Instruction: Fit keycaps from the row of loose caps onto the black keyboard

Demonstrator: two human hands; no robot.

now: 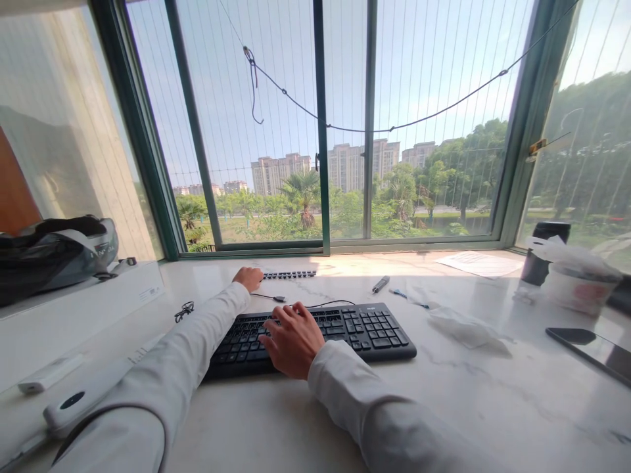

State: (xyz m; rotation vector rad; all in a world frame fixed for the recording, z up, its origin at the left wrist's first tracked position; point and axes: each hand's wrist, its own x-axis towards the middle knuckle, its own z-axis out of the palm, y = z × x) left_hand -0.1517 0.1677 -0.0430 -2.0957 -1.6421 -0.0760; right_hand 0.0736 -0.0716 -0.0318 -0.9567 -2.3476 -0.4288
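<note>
Keyboard (384,335) lies on the tabletop (256,420), right hand (292,339) spread over its keys; left hand (249,279) reaches the dark toothed strip (290,274) behind, its grip impossible to tell. Two-handed handling seems underway; the next move calls for light touch.

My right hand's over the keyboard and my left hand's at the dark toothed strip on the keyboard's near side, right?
No: in the head view, the dark toothed strip is on the far side of the keyboard. Your right hand is over the keyboard, your left hand at the strip.

Left hand (249,278) beyond right hand (294,343)
</note>
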